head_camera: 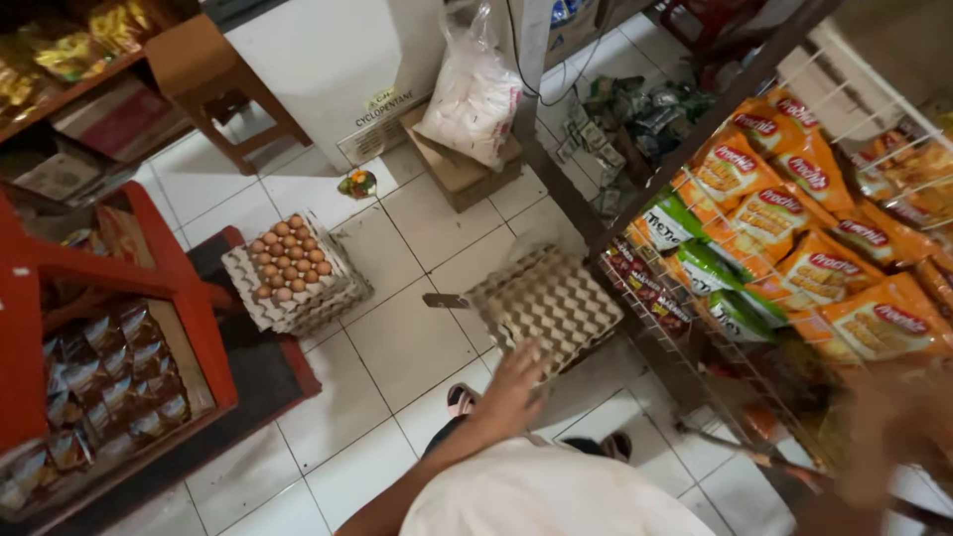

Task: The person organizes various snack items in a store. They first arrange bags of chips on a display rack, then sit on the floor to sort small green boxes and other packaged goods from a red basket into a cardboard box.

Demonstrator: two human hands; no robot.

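Note:
My left hand (513,385) reaches forward and down from the bottom middle. Its fingertips rest on the near edge of a stack of empty grey cardboard egg trays (551,298) on the white tiled floor; I cannot make out a grip. To the left, about a tile away, stands another stack of trays (298,303), its top tray filled with brown eggs (290,260). My right hand (893,422) is a blur at the lower right, close to the wire rack (695,347); what it holds, if anything, is not visible. My sandalled foot (462,399) shows below the left hand.
The wire rack on the right is hung with orange and green snack packets (794,228). A red shelf unit (60,268) with small packets stands on a dark mat (248,367) at left. Behind are a wooden stool (213,74), a cardboard box (462,174) and a filled plastic bag (472,94).

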